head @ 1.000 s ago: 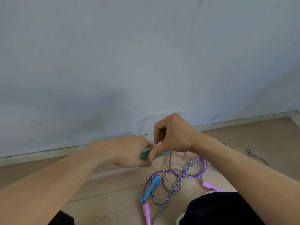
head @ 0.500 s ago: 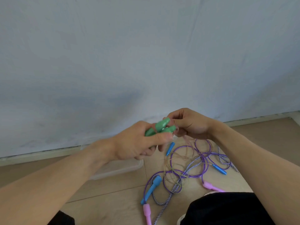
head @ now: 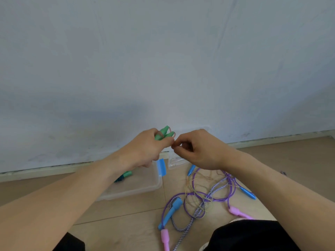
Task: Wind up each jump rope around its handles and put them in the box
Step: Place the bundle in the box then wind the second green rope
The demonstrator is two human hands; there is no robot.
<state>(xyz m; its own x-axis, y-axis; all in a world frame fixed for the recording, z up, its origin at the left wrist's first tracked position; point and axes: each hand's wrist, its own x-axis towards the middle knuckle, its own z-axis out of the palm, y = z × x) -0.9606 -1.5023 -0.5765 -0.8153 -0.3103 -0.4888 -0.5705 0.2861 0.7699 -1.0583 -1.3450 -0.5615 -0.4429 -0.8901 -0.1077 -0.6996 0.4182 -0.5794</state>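
My left hand [head: 145, 149] grips two green handles [head: 164, 134] held together, their tips pointing up with a thin tan cord looped round them. Just to their right, my right hand [head: 195, 151] pinches that thin cord [head: 192, 180], which trails down to the floor. A clear plastic box [head: 145, 185] with a blue latch lies on the floor under my left hand; a wound green-handled rope [head: 124, 176] lies inside it. On the floor to the right lies a tangle of a purple rope [head: 197, 198] with pink handles and a striped rope [head: 186, 223] with blue handles.
A pale wall [head: 163, 60] with a baseboard rises right behind the box. The clear lid [head: 175, 159] leans by the wall beside the box. Wooden floor [head: 290, 160] spreads to the right. My dark-clad knees [head: 250, 236] sit at the bottom edge.
Both hands have drawn apart slightly; my right hand came round from behind the green handles to their right side, pulling the thin cord. The view tilted, showing the box.
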